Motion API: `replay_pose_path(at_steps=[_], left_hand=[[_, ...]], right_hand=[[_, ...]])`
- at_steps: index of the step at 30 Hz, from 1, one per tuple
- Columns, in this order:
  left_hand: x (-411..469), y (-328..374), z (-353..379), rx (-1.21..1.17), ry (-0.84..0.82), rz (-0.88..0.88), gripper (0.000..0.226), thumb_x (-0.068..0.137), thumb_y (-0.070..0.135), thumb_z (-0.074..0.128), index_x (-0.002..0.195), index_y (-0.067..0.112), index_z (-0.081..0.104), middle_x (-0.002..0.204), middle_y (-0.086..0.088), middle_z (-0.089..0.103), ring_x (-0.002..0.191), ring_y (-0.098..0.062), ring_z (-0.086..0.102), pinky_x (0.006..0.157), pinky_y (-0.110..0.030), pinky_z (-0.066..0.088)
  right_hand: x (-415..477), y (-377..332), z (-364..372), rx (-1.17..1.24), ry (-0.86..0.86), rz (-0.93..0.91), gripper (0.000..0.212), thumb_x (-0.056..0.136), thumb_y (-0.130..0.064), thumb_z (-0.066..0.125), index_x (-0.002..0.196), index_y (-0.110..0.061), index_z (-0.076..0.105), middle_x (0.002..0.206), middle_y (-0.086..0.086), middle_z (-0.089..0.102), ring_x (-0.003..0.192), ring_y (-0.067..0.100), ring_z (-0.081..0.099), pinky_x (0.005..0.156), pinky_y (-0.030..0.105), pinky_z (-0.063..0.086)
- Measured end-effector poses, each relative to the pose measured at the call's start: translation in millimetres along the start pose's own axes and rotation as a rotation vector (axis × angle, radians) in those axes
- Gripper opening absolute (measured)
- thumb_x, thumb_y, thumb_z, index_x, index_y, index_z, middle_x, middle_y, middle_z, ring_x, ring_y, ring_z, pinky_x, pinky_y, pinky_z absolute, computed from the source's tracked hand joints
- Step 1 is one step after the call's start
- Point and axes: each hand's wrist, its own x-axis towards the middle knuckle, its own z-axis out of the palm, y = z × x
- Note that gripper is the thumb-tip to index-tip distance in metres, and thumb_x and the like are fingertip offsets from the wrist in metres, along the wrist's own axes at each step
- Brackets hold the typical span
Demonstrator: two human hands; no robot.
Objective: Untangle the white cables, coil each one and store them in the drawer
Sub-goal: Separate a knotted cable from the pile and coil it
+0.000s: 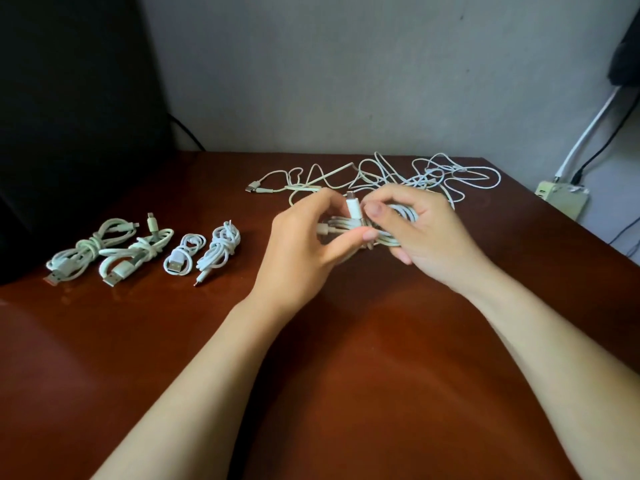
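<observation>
Above the middle of the brown table (346, 358), both hands hold one white cable coil (388, 233). My left hand (304, 244) pinches its left part between thumb and fingers. My right hand (419, 230) curls round the right part, thumb beside the upright white plug (354, 206). Behind the hands lies a loose tangle of white cables (415, 176) with plugs at its left end. Several coiled white cables (145, 251) lie in a row at the left. No drawer is in view.
A dark object (69, 116) fills the back left corner beside the grey wall. At the right table edge sits a pale power strip (562, 199) with a white and a black cord running up the wall.
</observation>
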Motion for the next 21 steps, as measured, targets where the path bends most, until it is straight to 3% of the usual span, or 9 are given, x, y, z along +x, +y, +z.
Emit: replay_pose_path(at_steps=[3, 7, 10, 12, 14, 16, 19, 21], left_hand=[[-0.4, 3.4, -1.1, 0.002, 0.000, -0.005, 0.041, 0.068, 0.049, 0.073, 0.078, 0.012, 0.058, 0.068, 0.007, 0.061, 0.059, -0.005, 0.050, 0.056, -0.016, 0.039], [0.1, 5.0, -1.6, 0.071, -0.058, -0.015, 0.043, 0.060, 0.056, 0.071, 0.069, 0.019, 0.053, 0.059, 0.008, 0.055, 0.056, -0.006, 0.045, 0.052, -0.019, 0.035], [-1.0, 5.2, 1.7, 0.117, -0.079, -0.010, 0.047, 0.060, 0.058, 0.072, 0.069, 0.016, 0.054, 0.059, 0.008, 0.056, 0.057, -0.010, 0.050, 0.053, -0.023, 0.039], [-1.5, 6.5, 1.9, 0.048, -0.044, -0.049, 0.045, 0.062, 0.054, 0.077, 0.073, 0.013, 0.060, 0.065, 0.005, 0.063, 0.060, -0.013, 0.055, 0.056, -0.027, 0.045], [-0.4, 8.6, 0.2, -0.068, -0.011, -0.117, 0.038, 0.066, 0.046, 0.083, 0.079, 0.016, 0.063, 0.070, 0.006, 0.066, 0.065, -0.017, 0.060, 0.061, -0.029, 0.050], [1.5, 9.8, -2.2, -0.244, -0.044, -0.202, 0.036, 0.068, 0.033, 0.084, 0.093, 0.019, 0.063, 0.080, 0.009, 0.066, 0.074, -0.019, 0.063, 0.067, -0.032, 0.055], [2.7, 9.8, -3.7, -0.424, -0.151, -0.236, 0.067, 0.062, 0.007, 0.087, 0.120, 0.012, 0.054, 0.102, 0.002, 0.063, 0.092, -0.005, 0.063, 0.080, -0.016, 0.049], [3.1, 10.5, -3.8, -0.450, -0.178, -0.219, 0.077, 0.058, 0.005, 0.085, 0.127, 0.011, 0.050, 0.111, -0.002, 0.063, 0.103, -0.007, 0.063, 0.088, -0.016, 0.047]], right_hand=[[-0.8, -3.1, -1.1, 0.059, -0.025, 0.044, 0.017, 0.075, -0.030, 0.064, 0.080, -0.014, 0.064, 0.059, -0.009, 0.057, 0.041, 0.012, 0.035, 0.035, 0.020, 0.024], [-0.7, -3.5, -0.6, 0.025, -0.032, 0.071, 0.016, 0.075, -0.024, 0.077, 0.064, -0.020, 0.065, 0.049, -0.006, 0.051, 0.038, 0.003, 0.036, 0.036, 0.012, 0.026], [1.0, 0.8, 1.2, -0.048, 0.046, 0.071, 0.028, 0.084, -0.009, 0.069, 0.061, 0.003, 0.058, 0.047, -0.007, 0.045, 0.038, 0.002, 0.039, 0.039, 0.010, 0.030], [1.0, -0.1, 3.9, -0.046, 0.115, 0.086, 0.028, 0.088, -0.006, 0.063, 0.065, 0.009, 0.060, 0.053, 0.005, 0.050, 0.038, 0.002, 0.041, 0.039, 0.009, 0.030], [1.0, -3.1, 6.5, 0.023, 0.181, 0.123, 0.026, 0.091, -0.007, 0.060, 0.066, 0.001, 0.062, 0.061, 0.012, 0.055, 0.038, 0.001, 0.044, 0.038, 0.008, 0.028], [2.0, -4.0, 5.8, 0.118, 0.261, 0.182, 0.026, 0.092, -0.012, 0.058, 0.067, -0.006, 0.063, 0.057, 0.005, 0.056, 0.038, 0.001, 0.043, 0.035, 0.011, 0.026], [4.1, -3.6, 2.4, 0.251, 0.352, 0.264, 0.028, 0.094, -0.020, 0.057, 0.067, -0.011, 0.061, 0.050, -0.009, 0.054, 0.036, 0.002, 0.036, 0.035, 0.016, 0.019], [5.1, -2.3, 0.8, 0.367, 0.375, 0.329, 0.027, 0.094, -0.023, 0.057, 0.069, -0.011, 0.058, 0.051, -0.007, 0.055, 0.032, 0.003, 0.031, 0.034, 0.017, 0.017]])
